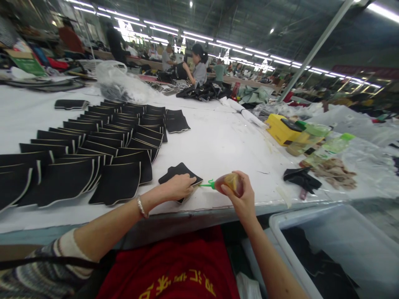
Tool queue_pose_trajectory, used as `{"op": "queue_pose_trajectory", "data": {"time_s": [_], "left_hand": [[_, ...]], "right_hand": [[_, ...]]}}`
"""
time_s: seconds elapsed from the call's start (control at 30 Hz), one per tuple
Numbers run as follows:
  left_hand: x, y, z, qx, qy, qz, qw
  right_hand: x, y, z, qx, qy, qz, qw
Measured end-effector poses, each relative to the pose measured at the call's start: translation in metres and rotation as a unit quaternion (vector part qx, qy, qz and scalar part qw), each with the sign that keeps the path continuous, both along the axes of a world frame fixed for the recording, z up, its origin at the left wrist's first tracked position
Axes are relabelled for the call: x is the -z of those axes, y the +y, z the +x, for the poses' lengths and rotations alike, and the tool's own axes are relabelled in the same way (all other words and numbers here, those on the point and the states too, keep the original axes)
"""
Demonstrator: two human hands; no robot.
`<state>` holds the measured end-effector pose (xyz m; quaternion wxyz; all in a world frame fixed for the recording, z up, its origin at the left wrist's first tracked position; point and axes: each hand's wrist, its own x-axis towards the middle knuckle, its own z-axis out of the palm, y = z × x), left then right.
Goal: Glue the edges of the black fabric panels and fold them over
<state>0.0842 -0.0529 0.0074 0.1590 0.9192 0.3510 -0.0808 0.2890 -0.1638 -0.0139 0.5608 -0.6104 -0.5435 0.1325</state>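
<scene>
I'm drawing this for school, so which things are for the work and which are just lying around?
Likely for the work:
- black piece under the left hand
- green-tipped container in the right hand
- rows of black pieces

Seemingly just lying about:
- yellow box
- green-capped bottle
- brown cloth

Passage is free across the bare table [218, 141] at the centre of the frame; overlapping black panels [120, 178] block the left, a plastic bag [120, 81] the upper left, a yellow box [280, 129] and bottles [328, 149] the right.
</scene>
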Motion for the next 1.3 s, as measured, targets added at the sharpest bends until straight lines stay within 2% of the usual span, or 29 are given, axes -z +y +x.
{"op": "queue_pose_trajectory", "data": {"time_s": [0.1, 0.27, 0.43, 0.6, 0.77, 0.93, 1.1, 1.23, 1.3], "left_hand": [[-0.002, 0.000, -0.001, 0.005, 0.011, -0.001, 1.000], [-0.007, -0.001, -0.003, 0.005, 0.018, -0.011, 1.000], [-0.004, 0.001, -0.005, 0.006, 0.014, -0.019, 1.000], [-0.004, 0.001, -0.006, 0.005, -0.001, -0.028, 1.000], [-0.002, 0.002, -0.006, 0.013, 0.002, -0.019, 1.000], [0.000, 0.003, -0.008, 0.015, -0.014, -0.021, 1.000], [0.003, 0.004, -0.008, 0.008, -0.008, -0.025, 1.000], [0.009, 0.006, -0.008, 0.012, -0.021, -0.015, 1.000], [0.010, 0.007, -0.008, 0.014, -0.019, -0.015, 1.000]], "right_hand": [[0.000, -0.003, -0.003, -0.035, 0.001, -0.011, 0.999], [0.002, -0.004, -0.006, -0.004, 0.015, -0.008, 1.000], [0.003, -0.014, -0.014, -0.080, 0.039, -0.038, 0.995], [0.006, -0.015, -0.013, -0.023, 0.062, -0.030, 0.997], [0.007, -0.021, -0.019, -0.079, 0.072, -0.053, 0.993], [0.009, -0.023, -0.024, -0.032, 0.089, -0.047, 0.994], [0.012, -0.028, -0.026, -0.090, 0.100, -0.055, 0.989], [0.014, -0.030, -0.023, -0.059, 0.097, -0.053, 0.992], [0.013, -0.030, -0.022, -0.064, 0.088, -0.053, 0.993]]}}
